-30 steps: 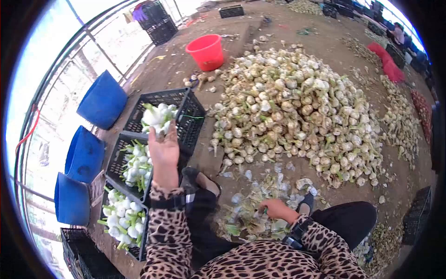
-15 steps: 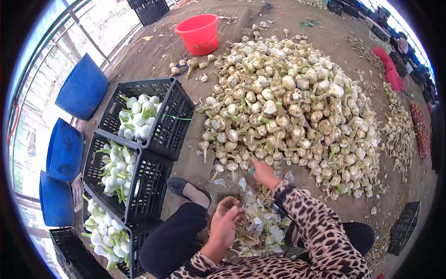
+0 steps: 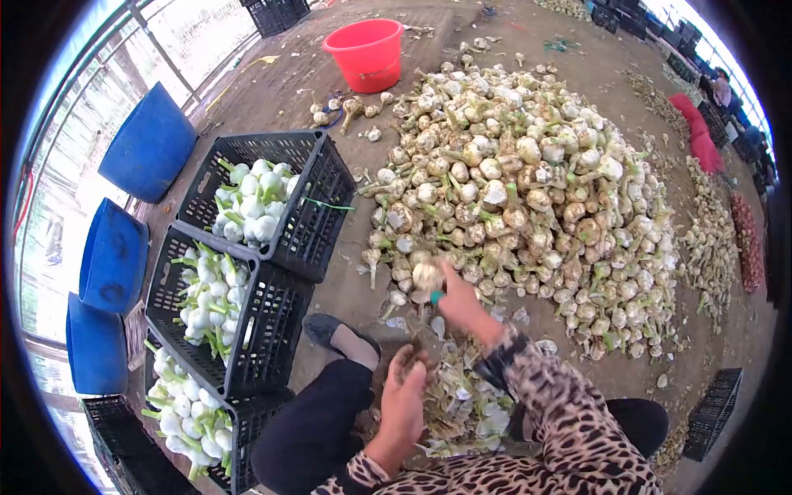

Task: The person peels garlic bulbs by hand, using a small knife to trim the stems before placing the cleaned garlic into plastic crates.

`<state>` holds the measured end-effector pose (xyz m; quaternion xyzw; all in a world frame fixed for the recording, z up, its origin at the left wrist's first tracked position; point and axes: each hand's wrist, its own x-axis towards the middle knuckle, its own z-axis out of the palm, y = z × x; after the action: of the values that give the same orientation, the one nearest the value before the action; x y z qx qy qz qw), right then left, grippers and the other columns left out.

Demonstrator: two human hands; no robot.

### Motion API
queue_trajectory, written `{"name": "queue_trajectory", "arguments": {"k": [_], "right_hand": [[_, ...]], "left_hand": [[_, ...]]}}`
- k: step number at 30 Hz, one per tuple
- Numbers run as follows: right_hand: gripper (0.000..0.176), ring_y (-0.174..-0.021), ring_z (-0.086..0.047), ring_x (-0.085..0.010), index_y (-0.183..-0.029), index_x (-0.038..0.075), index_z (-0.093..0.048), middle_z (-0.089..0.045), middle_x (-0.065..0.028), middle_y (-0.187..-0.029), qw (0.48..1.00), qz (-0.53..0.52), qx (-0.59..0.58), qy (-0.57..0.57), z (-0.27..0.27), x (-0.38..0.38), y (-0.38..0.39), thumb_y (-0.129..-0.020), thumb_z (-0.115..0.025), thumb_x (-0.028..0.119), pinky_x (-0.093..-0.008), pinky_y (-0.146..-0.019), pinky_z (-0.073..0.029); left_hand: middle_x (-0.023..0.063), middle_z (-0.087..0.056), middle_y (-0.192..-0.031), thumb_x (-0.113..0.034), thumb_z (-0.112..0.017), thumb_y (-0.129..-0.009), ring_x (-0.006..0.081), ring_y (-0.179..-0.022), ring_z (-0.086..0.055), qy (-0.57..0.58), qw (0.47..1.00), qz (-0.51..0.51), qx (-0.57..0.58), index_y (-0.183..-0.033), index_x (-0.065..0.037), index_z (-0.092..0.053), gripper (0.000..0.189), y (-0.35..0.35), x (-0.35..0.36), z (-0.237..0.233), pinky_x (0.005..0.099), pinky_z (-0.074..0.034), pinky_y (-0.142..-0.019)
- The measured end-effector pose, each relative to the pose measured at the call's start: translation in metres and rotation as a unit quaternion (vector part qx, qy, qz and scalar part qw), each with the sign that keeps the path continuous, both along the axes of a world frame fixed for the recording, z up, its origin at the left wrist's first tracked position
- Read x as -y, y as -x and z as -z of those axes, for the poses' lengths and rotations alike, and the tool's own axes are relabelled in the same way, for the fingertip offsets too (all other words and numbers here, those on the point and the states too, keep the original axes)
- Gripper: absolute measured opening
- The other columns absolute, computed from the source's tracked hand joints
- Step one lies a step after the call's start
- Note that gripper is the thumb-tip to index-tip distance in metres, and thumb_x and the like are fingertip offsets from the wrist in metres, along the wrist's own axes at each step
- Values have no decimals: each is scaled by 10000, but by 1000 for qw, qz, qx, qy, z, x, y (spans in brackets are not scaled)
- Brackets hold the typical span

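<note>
My right hand (image 3: 460, 304), with a green band on a finger, is closed round a garlic bulb (image 3: 426, 275) at the near edge of the large garlic pile (image 3: 536, 190). The bulb looks brownish white and slightly blurred. Lower down, my left hand (image 3: 404, 402) is held palm inward, its dirty fingers loosely bent and the thumb apart, with nothing seen in it. Peeled skins and stalk scraps (image 3: 470, 400) lie on the ground between my legs, just right of that hand.
Black crates of cleaned white garlic stand at my left: a far one (image 3: 326, 194), a middle one (image 3: 268, 330) and a near one (image 3: 252, 433). Blue tubs (image 3: 148, 144) line the wall. A red basin (image 3: 363, 62) sits beyond the pile. Another black crate (image 3: 712, 412) is at right.
My right hand has moved slightly left and up from the pile's edge and now grips a garlic bulb. The left hand stays almost in place. The view has shifted a little.
</note>
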<state>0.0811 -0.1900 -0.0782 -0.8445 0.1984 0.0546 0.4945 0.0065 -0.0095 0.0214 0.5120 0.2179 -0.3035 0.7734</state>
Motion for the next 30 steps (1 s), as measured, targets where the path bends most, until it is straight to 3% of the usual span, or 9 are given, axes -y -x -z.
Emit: {"name": "queue_trajectory", "arguments": {"k": [6,9,10,12,13,17,19,23,30], "right_hand": [[540,-1010,-554,-363,-1219,15,-427,-533,-184,-1171,971,-140,119,156,-93,-36,150,-709,-602,48,-417,-826,-465],[497,-892,-571,-355,-1212,37,-441,-563,-194,-1004,936,-66,280,203,-113,-21,188,-742,-603,53,-416,-708,-488],[400,-825,-574,-265,-1165,39,-467,-558,-156,-978,935,-47,302,181,-118,-16,196,-801,-624,97,-353,-644,-485],[341,-800,-559,-200,-1126,33,-483,-555,-112,-971,965,68,163,-192,-121,-18,218,-836,-627,139,-313,-609,-468],[316,-788,-552,-168,-1106,30,-491,-553,-89,-968,915,119,86,-375,-126,-21,225,-853,-629,160,-293,-591,-459],[239,-691,-502,-61,-1008,74,-573,-559,18,-837,836,163,40,-523,-141,-40,239,-870,-625,262,-226,-497,-375],[232,-618,-467,-47,-964,91,-600,-557,40,-767,848,179,36,-498,-148,-47,239,-868,-624,301,-222,-475,-335],[221,-579,-458,-52,-934,60,-610,-577,24,-756,844,180,32,-504,-155,-48,241,-858,-642,265,-226,-463,-315],[213,-502,-454,-66,-953,17,-600,-586,-4,-741,889,168,74,-419,-142,-50,234,-843,-658,190,-238,-433,-331]], "left_hand": [[57,-523,-1124,-202,-417,-967,170,-1002,-539,110,985,127,-48,-1270,-73,-405,330,13,-4,7,330,-462,-846],[78,-519,-1123,-91,-494,-911,178,-983,-554,124,980,155,25,-1275,-59,-367,387,35,4,-12,332,-478,-845],[82,-516,-1128,-61,-515,-890,176,-988,-550,112,978,163,72,-1280,-55,-352,424,42,4,-19,328,-475,-858],[92,-503,-1145,62,-596,-777,171,-1010,-537,75,961,167,208,-1286,-56,-314,594,52,8,-22,313,-459,-898],[92,-500,-1148,71,-614,-754,171,-1020,-534,57,944,183,269,-1277,-58,-323,612,58,9,-22,311,-456,-902],[121,-444,-1283,113,-730,-611,206,-1157,-483,-116,830,288,464,-1218,-56,-352,735,79,3,-29,319,-411,-977],[134,-439,-1296,94,-760,-600,212,-1171,-479,-173,758,284,561,-1203,-56,-357,740,83,0,-23,323,-416,-974],[142,-462,-1276,73,-781,-596,227,-1146,-504,-162,728,268,611,-1177,-57,-363,727,85,-7,-22,333,-430,-965],[121,-496,-1217,73,-765,-612,206,-1096,-528,-57,844,240,477,-1180,-40,-368,702,82,-4,-28,321,-457,-919]]}}
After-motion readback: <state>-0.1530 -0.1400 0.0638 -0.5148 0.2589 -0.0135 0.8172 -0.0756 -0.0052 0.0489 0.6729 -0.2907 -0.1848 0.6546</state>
